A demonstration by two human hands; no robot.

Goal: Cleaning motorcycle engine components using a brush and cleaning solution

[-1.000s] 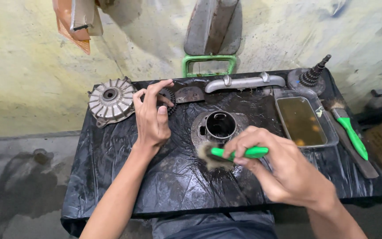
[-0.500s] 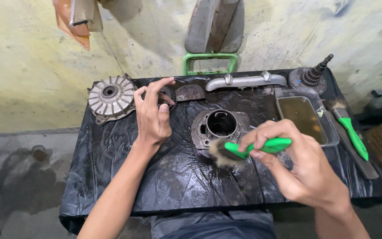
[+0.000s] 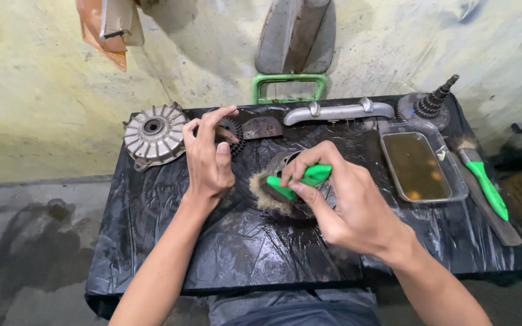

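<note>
My right hand grips a green-handled brush. Its dirty bristles press on the left side of a round metal engine part, which the brush and hand mostly hide. My left hand lies palm down on the black plastic sheet. Its fingers curl around a dark toothed gear just behind it.
A finned round metal cover sits at the back left. Along the back lie a small dark plate, a grey metal bar and a stepped gear shaft. On the right are a clear tray of brown liquid and a second green brush.
My right hand has carried the brush up and left from the near edge of the round part onto it, now covering it. My left hand has stayed on the gear.
</note>
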